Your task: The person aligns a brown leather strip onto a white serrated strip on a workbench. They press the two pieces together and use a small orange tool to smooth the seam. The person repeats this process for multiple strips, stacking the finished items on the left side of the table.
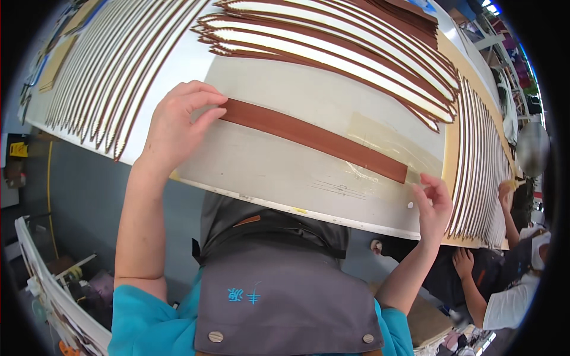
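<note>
A long reddish-brown strip [309, 139] lies slantwise across the pale work board, its left end higher up. The thumb and fingers of my left hand [181, 121] pinch that left end. My right hand [434, 204] is just past the strip's squared right end. Its fingers are bent, with a small gap between thumb and forefinger, and nothing clear shows between them. Under and around the right half of the strip, a shiny yellowish see-through film [386, 136] covers the board.
Brown-edged white strips [332, 53] are piled beyond the work area. More rows of strips lie at the left [113, 71] and right [478, 166]. The board's front edge [279, 207] runs before my apron [285, 291]. Another person [516, 291] works at the right.
</note>
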Motion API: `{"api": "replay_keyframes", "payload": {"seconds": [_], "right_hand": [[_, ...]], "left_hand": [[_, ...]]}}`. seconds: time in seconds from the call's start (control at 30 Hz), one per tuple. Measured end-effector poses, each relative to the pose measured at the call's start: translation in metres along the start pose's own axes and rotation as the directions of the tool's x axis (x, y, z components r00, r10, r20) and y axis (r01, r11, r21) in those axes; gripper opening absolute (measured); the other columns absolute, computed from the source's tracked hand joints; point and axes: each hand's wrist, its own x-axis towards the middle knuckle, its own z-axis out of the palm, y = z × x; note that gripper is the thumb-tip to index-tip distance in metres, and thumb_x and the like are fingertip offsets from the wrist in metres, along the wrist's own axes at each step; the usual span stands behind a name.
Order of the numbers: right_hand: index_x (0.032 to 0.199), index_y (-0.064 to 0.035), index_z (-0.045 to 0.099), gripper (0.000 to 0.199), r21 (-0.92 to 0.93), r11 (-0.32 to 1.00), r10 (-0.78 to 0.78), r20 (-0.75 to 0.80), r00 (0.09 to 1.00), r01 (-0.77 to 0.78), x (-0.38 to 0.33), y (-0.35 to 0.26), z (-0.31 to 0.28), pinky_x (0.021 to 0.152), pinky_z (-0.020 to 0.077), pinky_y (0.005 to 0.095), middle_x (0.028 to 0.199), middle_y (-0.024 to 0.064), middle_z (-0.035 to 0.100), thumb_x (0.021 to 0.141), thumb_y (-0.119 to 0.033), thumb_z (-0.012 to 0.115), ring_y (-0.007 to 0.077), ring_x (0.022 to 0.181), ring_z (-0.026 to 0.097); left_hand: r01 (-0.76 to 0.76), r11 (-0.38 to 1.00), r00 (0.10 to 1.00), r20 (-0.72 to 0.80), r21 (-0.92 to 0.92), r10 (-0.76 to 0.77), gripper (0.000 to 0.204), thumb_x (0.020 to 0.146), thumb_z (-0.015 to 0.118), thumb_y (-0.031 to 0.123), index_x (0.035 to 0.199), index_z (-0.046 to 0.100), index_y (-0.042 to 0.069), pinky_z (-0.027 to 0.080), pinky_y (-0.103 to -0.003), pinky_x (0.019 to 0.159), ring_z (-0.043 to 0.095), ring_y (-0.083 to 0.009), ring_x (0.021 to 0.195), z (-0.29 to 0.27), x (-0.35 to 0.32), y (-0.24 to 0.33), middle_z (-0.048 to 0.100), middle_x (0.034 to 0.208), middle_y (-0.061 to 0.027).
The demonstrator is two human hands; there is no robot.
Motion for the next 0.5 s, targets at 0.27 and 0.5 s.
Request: {"api": "replay_keyframes", "payload": {"seconds": [0.27, 0.5], "right_hand": [[0.108, -0.0047, 0.071, 0.04, -0.233, 0.96, -0.083, 0.286, 0.955, 0.153, 0.04, -0.018, 0.017, 0.085, 0.0488, 0.0337, 0.103, 0.0029, 0.062, 0.073, -0.009, 0.089, 0.017, 0.093, 0.057], [0.099, -0.0044, 0.07, 0.023, 0.022, 0.998, 0.045, 0.263, 0.964, -0.053, 0.044, -0.004, 0.021, 0.071, 0.0496, 0.0232, 0.083, -0.0032, 0.065, 0.082, -0.003, 0.085, 0.006, 0.077, 0.057]], "left_hand": [[-0.024, 0.999, 0.991, 0.131, 0.041, 0.018, 0.042, 0.082, 0.082, 0.007, 0.122, 0.07, 0.007, 0.048, -0.035, 0.099, 0.057, -0.0223, 0.111, 0.008, 0.007, -0.012, 0.059, 0.118, -0.0048], [0.209, 0.973, 0.941, 0.289, -0.098, -0.173, 0.025, 0.084, 0.079, 0.001, 0.105, 0.069, 0.008, 0.05, -0.025, 0.082, 0.058, -0.0099, 0.085, 0.004, 0.024, -0.004, 0.063, 0.093, 0.0026]]}}
